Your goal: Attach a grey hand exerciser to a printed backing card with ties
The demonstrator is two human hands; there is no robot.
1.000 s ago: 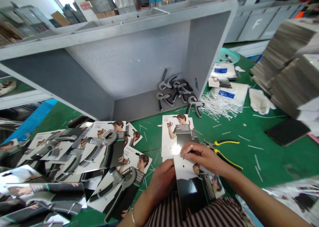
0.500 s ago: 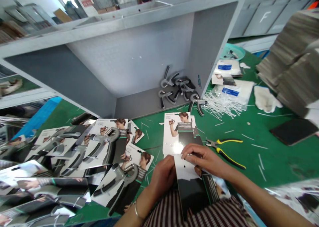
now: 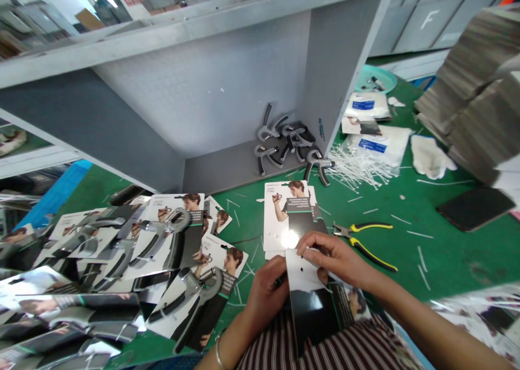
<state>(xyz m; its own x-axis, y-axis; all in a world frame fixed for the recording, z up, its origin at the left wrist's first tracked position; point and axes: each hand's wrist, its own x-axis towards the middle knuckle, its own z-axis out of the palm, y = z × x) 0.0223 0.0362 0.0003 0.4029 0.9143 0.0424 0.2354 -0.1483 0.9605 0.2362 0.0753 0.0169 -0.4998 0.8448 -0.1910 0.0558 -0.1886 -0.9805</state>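
Observation:
A printed packaging card (image 3: pixel 311 310) in black and white stands tilted in front of my lap, with small punched holes in its white part. My left hand (image 3: pixel 268 286) grips its left edge, the fingertips hidden behind it. At the upper part of the card, my right hand (image 3: pixel 331 256) is closed with thumb and forefinger pinched by a hole. A thin white strip, likely a cable tie, shows just below the right fingers. More flat cards (image 3: pixel 280 218) lie just beyond my hands. To the right rest pliers (image 3: pixel 365 240) with yellow and black handles, jaws toward the cards.
A grey crate (image 3: pixel 244 169) on its side holds several hand grips (image 3: pixel 284 142). Carded hand grips (image 3: pixel 162 240) are piled at left. White cable ties (image 3: pixel 361 167), a glove (image 3: pixel 431 156), a dark phone-like slab (image 3: pixel 473 208) and a teal dish (image 3: pixel 379 80) lie at right.
The view has shifted slightly. Both hands stay at the same card, with only small finger movement; a thin white strip now shows more plainly below my right fingers.

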